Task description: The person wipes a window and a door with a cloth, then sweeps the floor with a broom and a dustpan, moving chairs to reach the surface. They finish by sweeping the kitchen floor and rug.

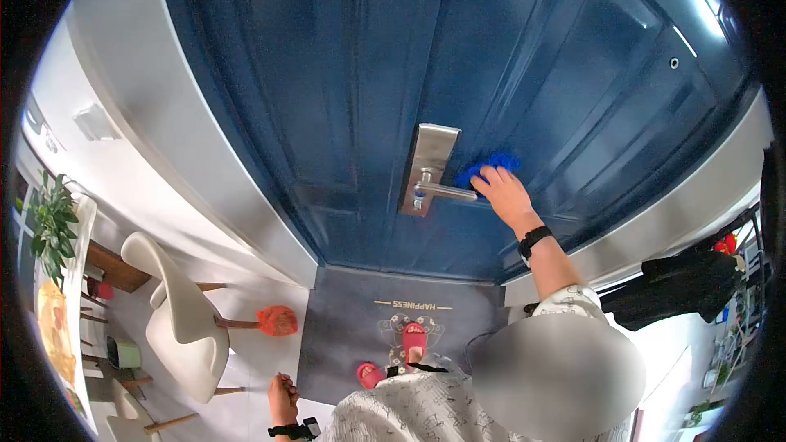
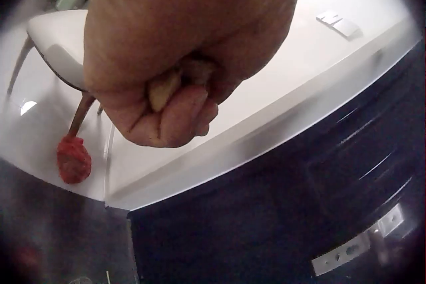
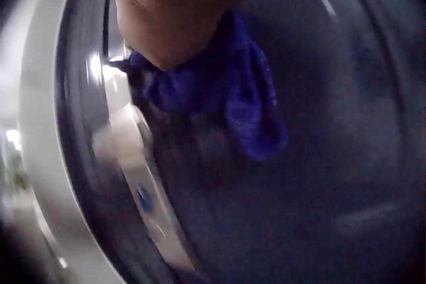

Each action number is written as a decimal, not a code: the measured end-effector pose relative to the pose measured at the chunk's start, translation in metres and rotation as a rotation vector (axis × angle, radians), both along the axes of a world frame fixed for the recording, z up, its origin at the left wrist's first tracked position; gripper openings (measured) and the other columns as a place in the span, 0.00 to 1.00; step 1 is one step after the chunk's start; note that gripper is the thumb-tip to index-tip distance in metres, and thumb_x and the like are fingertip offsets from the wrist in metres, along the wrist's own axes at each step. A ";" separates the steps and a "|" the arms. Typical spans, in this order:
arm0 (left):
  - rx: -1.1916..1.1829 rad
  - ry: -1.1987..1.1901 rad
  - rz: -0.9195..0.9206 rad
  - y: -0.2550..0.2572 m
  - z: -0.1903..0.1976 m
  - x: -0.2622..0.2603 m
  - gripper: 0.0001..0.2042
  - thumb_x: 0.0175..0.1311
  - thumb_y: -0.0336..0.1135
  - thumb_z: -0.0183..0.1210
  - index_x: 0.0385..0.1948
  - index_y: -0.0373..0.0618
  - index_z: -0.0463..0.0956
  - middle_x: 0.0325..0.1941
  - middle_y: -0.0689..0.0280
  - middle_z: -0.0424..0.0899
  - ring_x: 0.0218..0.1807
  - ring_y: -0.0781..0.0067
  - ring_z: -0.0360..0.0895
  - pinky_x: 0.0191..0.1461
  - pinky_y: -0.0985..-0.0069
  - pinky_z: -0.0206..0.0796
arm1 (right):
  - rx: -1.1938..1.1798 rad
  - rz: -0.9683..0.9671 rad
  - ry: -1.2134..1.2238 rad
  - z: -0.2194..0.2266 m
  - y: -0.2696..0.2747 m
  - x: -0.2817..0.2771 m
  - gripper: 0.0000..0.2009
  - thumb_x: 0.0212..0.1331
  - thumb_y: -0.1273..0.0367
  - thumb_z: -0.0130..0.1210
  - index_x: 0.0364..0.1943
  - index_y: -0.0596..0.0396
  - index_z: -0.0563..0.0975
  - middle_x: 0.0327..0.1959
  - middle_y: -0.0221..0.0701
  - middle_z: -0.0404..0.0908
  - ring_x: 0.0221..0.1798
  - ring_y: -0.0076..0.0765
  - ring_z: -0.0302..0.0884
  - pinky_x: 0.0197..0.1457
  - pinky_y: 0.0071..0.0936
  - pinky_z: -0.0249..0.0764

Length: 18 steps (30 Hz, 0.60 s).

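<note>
My right hand (image 1: 504, 195) holds a crumpled blue cloth (image 1: 491, 167) against the dark blue door (image 1: 352, 106), just beside the free end of the lever handle (image 1: 446, 191). In the right wrist view a loose fold of the cloth (image 3: 256, 124) hangs below the fingers, and part of the cloth is hidden behind the hand. The metal lock plate (image 1: 435, 151) is mounted on the door behind the lever. Low at the left, away from the door, my left hand (image 2: 180, 57) has its fingers curled into the palm, with no object showing in its grip.
A grey doormat (image 1: 336, 319) lies at the door's foot, with feet in red slippers (image 1: 415, 334) on it. To the left stands a white chair (image 1: 184, 331), a red cover (image 1: 277, 321) on one leg. Dark clothing (image 1: 679, 290) hangs at the right.
</note>
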<state>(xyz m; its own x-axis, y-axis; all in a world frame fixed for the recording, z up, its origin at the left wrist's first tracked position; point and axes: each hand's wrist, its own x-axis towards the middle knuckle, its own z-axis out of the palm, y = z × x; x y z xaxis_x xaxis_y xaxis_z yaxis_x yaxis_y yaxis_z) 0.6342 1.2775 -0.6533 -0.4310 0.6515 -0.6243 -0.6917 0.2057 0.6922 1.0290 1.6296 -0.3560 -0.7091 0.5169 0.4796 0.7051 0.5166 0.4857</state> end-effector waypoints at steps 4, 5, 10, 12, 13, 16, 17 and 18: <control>-0.033 0.018 0.018 -0.004 0.001 -0.013 0.10 0.59 0.42 0.45 0.22 0.49 0.66 0.15 0.74 0.63 0.14 0.86 0.59 0.13 0.89 0.47 | -0.251 -0.327 0.103 0.026 -0.009 -0.016 0.13 0.46 0.74 0.48 0.38 0.46 0.71 0.39 0.31 0.68 0.37 0.39 0.70 0.40 0.32 0.70; -0.027 0.021 0.018 -0.004 0.002 -0.017 0.10 0.59 0.42 0.45 0.22 0.49 0.66 0.15 0.74 0.63 0.14 0.86 0.59 0.13 0.89 0.47 | -0.085 -0.201 0.283 0.056 -0.014 -0.025 0.14 0.44 0.76 0.49 0.37 0.47 0.70 0.39 0.32 0.68 0.38 0.39 0.69 0.39 0.33 0.70; 0.014 0.077 0.008 0.015 0.010 -0.018 0.10 0.59 0.42 0.44 0.22 0.49 0.66 0.15 0.74 0.63 0.14 0.86 0.58 0.13 0.89 0.48 | 0.294 0.063 0.482 0.064 0.008 -0.035 0.15 0.40 0.78 0.51 0.36 0.49 0.69 0.36 0.32 0.67 0.36 0.40 0.70 0.34 0.35 0.72; 0.068 0.064 -0.018 0.025 0.017 -0.010 0.10 0.60 0.41 0.44 0.22 0.49 0.66 0.15 0.74 0.63 0.14 0.86 0.57 0.13 0.88 0.48 | 0.137 -0.147 0.264 0.018 0.028 -0.019 0.12 0.44 0.76 0.49 0.36 0.49 0.69 0.35 0.31 0.67 0.38 0.38 0.70 0.35 0.32 0.73; 0.078 0.051 -0.034 0.030 0.014 -0.008 0.10 0.60 0.41 0.44 0.22 0.49 0.65 0.15 0.74 0.63 0.14 0.86 0.57 0.13 0.89 0.47 | 0.140 -0.048 0.215 0.010 0.030 -0.018 0.09 0.48 0.73 0.45 0.35 0.49 0.69 0.33 0.32 0.66 0.35 0.37 0.72 0.33 0.31 0.74; 0.075 0.074 -0.038 0.038 0.018 -0.001 0.10 0.61 0.40 0.44 0.21 0.49 0.65 0.15 0.75 0.62 0.13 0.87 0.56 0.12 0.89 0.44 | 0.014 -0.178 0.137 0.031 0.030 -0.017 0.08 0.49 0.73 0.43 0.34 0.48 0.69 0.31 0.33 0.66 0.31 0.38 0.74 0.30 0.33 0.74; 0.061 0.074 -0.033 0.038 0.014 -0.004 0.10 0.61 0.40 0.44 0.21 0.50 0.65 0.14 0.75 0.62 0.13 0.87 0.55 0.12 0.88 0.44 | 0.118 -0.196 0.191 0.053 0.035 -0.021 0.08 0.50 0.74 0.43 0.34 0.48 0.70 0.32 0.34 0.67 0.27 0.40 0.74 0.28 0.35 0.74; 0.047 0.074 -0.029 0.038 0.010 -0.006 0.10 0.61 0.40 0.44 0.21 0.50 0.65 0.14 0.75 0.61 0.12 0.87 0.54 0.11 0.88 0.43 | 0.228 -0.065 0.337 0.082 0.029 -0.025 0.08 0.50 0.75 0.42 0.34 0.49 0.70 0.33 0.34 0.68 0.28 0.41 0.74 0.28 0.34 0.73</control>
<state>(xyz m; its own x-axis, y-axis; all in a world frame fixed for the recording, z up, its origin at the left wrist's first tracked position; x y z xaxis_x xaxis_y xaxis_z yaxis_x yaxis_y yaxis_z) 0.6279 1.3154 -0.6432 -0.4558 0.6922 -0.5596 -0.6325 0.1905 0.7508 1.0038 1.6588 -0.2743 -0.4621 0.4085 0.7872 0.8719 0.3717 0.3189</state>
